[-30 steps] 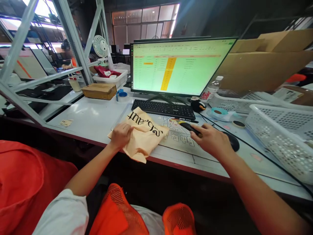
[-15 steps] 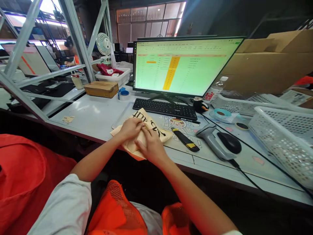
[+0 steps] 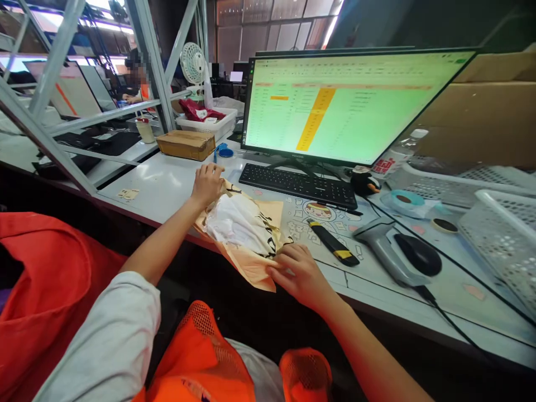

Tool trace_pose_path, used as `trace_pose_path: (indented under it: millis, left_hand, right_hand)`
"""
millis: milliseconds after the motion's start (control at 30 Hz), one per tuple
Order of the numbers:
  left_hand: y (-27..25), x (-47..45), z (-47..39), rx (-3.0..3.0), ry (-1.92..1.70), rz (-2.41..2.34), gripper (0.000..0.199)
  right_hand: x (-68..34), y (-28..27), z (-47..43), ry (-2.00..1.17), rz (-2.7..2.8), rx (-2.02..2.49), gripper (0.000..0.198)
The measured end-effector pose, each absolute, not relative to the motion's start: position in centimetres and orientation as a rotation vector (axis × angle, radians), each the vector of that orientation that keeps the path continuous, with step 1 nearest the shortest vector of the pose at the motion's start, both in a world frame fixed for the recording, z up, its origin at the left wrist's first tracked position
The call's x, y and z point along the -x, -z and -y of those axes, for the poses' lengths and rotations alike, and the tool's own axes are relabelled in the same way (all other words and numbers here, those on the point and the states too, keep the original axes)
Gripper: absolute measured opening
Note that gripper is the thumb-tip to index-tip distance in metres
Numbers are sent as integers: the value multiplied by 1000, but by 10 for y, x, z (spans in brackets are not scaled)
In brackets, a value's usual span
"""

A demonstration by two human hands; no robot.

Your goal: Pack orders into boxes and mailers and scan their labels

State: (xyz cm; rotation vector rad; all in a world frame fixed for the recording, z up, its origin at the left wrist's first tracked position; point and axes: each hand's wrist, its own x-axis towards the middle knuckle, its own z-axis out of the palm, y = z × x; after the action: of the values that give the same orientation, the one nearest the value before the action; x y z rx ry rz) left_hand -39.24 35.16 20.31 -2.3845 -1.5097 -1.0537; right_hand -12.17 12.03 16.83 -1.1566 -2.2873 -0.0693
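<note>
A beige plastic mailing bag [image 3: 247,266] with black lettering lies torn wide open at the desk's front edge, partly overhanging it. Inside shows a crumpled white bundle [image 3: 238,221], perhaps cloth or in a thin wrapper; I cannot tell which. My left hand [image 3: 208,184] is closed on the bag's far left edge, fingers curled. At the near right corner, my right hand [image 3: 299,273] pinches the bag's edge between thumb and fingers. Right of the bag lies a black and yellow utility knife [image 3: 334,242], touched by neither hand.
A keyboard [image 3: 298,185] and monitor [image 3: 335,106] stand behind the bag. To the right are a barcode scanner [image 3: 389,251], a mouse [image 3: 417,254] and a white basket [image 3: 502,251]. A cardboard box [image 3: 186,145] sits back left. Another person [image 3: 140,84] sits beyond the metal frame.
The bag has gone from bunched under both hands to spread open, exposing the white bundle. My hands have moved apart, left hand up and left, right hand down and right. The view has shifted.
</note>
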Motion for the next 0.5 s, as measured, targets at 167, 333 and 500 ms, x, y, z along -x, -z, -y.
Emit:
trace_pose_path:
  millis: [167, 333, 500]
  left_hand:
    - [-211, 391, -314, 2805, 758, 1491, 46]
    - [-213, 380, -293, 3183, 402, 1690, 67]
    - [-226, 381, -256, 3661, 1428, 938, 38]
  right_hand:
    - [107, -161, -121, -70, 2131, 1254, 17]
    - [113, -145, -120, -215, 1972, 1284, 28]
    - [95, -134, -81, -269, 1598, 1472, 52]
